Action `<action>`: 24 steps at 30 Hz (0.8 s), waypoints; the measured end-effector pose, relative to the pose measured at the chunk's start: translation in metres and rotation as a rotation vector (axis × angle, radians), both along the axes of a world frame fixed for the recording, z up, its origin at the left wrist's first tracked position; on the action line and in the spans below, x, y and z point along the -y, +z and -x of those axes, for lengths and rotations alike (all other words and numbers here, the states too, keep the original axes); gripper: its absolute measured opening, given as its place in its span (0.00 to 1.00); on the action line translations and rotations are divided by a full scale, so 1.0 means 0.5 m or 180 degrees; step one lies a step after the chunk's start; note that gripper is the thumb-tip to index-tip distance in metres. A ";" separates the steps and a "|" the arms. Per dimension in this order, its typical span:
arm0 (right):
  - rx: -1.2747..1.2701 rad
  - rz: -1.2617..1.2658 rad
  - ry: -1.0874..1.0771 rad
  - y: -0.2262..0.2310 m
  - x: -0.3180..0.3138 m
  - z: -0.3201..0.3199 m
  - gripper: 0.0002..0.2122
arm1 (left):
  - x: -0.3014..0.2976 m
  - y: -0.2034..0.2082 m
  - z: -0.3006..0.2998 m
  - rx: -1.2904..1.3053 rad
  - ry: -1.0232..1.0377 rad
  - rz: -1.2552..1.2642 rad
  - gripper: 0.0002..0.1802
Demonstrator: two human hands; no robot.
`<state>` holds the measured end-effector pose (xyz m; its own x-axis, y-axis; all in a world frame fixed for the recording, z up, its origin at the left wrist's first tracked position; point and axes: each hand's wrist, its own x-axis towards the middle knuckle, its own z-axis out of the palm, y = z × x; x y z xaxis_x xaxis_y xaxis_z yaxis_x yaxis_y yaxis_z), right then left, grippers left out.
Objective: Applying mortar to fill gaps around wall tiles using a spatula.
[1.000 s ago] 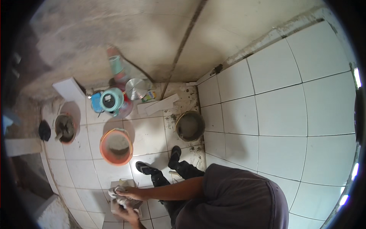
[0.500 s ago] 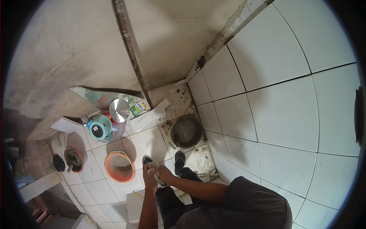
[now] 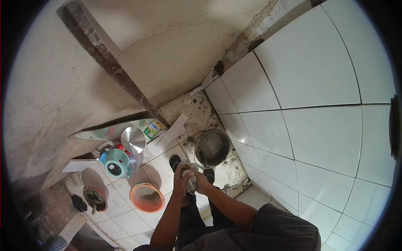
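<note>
Head cam, L one of a pair on the person's head, wide fisheye, looks steeply down & fwd into a room corner; sleeve [image 3: 280, 224] v close at lower R, hands [image 3: 181, 182] mid-dist nr lower ctr, floor [image 3: 125, 221] farther off; plain wall [image 3: 184, 54] across top, tiled wall [image 3: 326, 138] fills R side, straight edges bending twd dark rim

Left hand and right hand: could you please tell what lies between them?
In the head view, a crumpled whitish cloth lies between the left hand and the right hand; both grip it.
</note>
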<state>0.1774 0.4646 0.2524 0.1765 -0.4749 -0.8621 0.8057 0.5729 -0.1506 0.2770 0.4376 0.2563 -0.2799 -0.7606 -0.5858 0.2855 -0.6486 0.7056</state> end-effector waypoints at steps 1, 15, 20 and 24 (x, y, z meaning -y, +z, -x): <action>0.0008 -0.0021 -0.0025 -0.005 0.010 -0.008 0.24 | 0.002 -0.015 -0.005 0.0008 -0.0025 -0.0021 0.15; -0.3364 -0.0117 0.0789 -0.075 0.060 0.011 0.17 | 0.041 -0.062 0.057 0.1925 -0.0448 0.0227 0.22; -0.3210 -0.0232 0.0652 -0.060 0.064 0.024 0.25 | 0.026 -0.073 0.058 0.0270 -0.0678 -0.0379 0.24; -0.2139 -0.0381 -0.0259 -0.087 0.053 0.018 0.29 | 0.032 -0.069 0.073 0.0471 -0.0738 -0.0405 0.24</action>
